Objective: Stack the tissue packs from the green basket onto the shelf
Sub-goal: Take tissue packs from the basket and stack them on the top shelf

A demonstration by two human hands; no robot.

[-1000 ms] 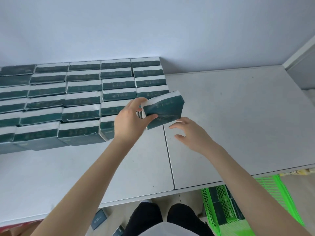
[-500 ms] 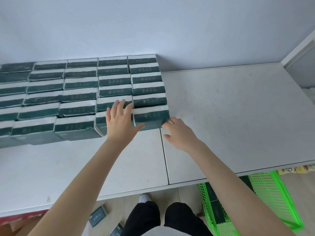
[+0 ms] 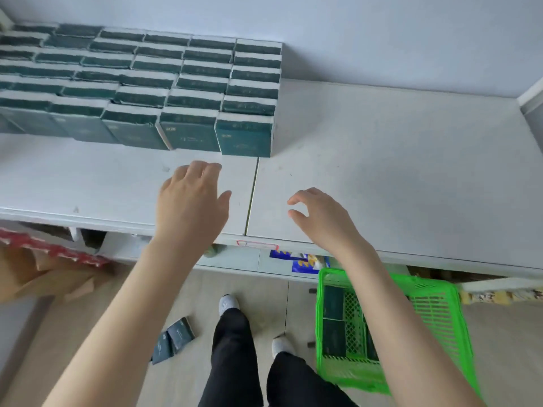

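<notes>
Tissue packs (image 3: pixel 246 136) fill rows on the shelf (image 3: pixel 382 171); more wait in the green basket (image 3: pixel 435 318) below (two lie on the floor (image 3: pixel 258 298)). Left hand (image 3: pixel 191 204) and right hand (image 3: pixel 323 218) hover empty, fingers (image 3: pixel 305 195) loosely curled: next, likely a reach into the basket.

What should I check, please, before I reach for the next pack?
1. The left hand is empty: ok.
2. The right hand is empty: ok.
3. The basket holds packs: ok.
4. The shelf is bare right of the stack: ok.
5. Nothing dropped: not ok, two floor packs lie by the feet.
</notes>
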